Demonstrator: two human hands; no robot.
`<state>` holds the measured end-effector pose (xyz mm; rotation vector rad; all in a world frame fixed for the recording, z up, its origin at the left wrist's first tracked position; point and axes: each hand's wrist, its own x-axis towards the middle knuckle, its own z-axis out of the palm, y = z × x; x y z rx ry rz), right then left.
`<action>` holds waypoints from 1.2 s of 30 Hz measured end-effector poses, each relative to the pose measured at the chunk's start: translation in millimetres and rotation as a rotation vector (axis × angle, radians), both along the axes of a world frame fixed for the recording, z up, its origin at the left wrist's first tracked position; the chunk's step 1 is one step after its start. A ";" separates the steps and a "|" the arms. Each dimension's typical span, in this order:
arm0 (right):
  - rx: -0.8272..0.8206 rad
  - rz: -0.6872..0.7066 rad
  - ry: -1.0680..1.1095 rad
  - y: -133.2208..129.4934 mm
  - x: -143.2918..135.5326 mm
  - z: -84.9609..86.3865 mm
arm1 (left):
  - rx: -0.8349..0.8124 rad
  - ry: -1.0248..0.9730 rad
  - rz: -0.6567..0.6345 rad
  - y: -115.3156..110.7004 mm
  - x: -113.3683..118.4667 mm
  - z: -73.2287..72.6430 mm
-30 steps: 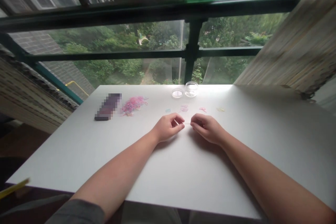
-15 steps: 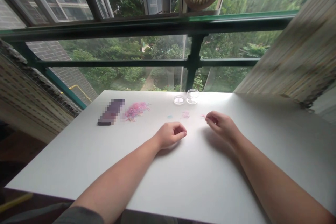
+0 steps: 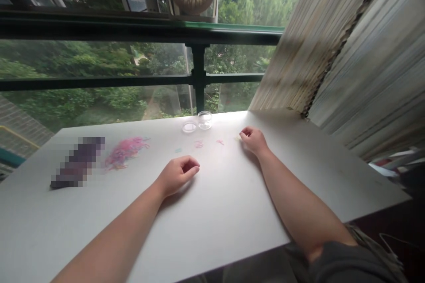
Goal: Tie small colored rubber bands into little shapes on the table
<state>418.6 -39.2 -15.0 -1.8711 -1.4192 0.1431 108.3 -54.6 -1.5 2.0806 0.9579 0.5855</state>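
Beside a small yellow piece (image 3: pixel 237 138), my right hand (image 3: pixel 253 139) rests with its fingertips pinched at the piece's right edge. My left hand (image 3: pixel 179 174) is curled above the table, thumb and fingers drawn together; anything between them is too small to make out. Beyond it lie a small teal piece (image 3: pixel 178 150), a little pink cluster (image 3: pixel 198 144) and a darker pink one (image 3: pixel 219 142). Farther left is a large loose heap of thin pink, purple and bluish pieces (image 3: pixel 126 152).
A clear round container (image 3: pixel 205 121) and a flat clear round lid or dish (image 3: pixel 189 128) stand near the white table's (image 3: pixel 212 221) back edge. A blurred dark object (image 3: pixel 78 162) lies at the left. Behind are a green railing (image 3: pixel 133 31) and curtains (image 3: pixel 299 40).
The view has turned right. My right hand has moved right, from the darker pink cluster to the yellow piece, and the pink cluster now lies uncovered. My left hand keeps its curled shape.
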 end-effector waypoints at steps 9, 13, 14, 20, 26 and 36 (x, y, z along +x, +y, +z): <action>-0.019 -0.047 -0.028 1.5 4.7 -1.7 | 0.026 0.021 0.009 -1.4 -0.6 2.6; -0.038 -0.055 -0.042 1.8 4.4 -2.5 | 0.028 0.019 0.001 -1.1 -0.7 2.3; -0.042 -0.055 -0.045 1.8 3.9 -2.4 | 0.030 0.021 -0.001 -0.9 -0.8 2.2; -0.077 -0.041 -0.068 0.6 1.4 -0.5 | 0.034 0.046 -0.001 -0.9 -1.4 2.3; -0.102 -0.041 -0.083 0.4 0.4 0.5 | 0.041 0.041 -0.004 -1.2 -1.1 3.0; -0.116 -0.048 -0.091 -0.2 0.6 0.9 | 0.038 0.043 -0.008 -1.1 -1.7 2.0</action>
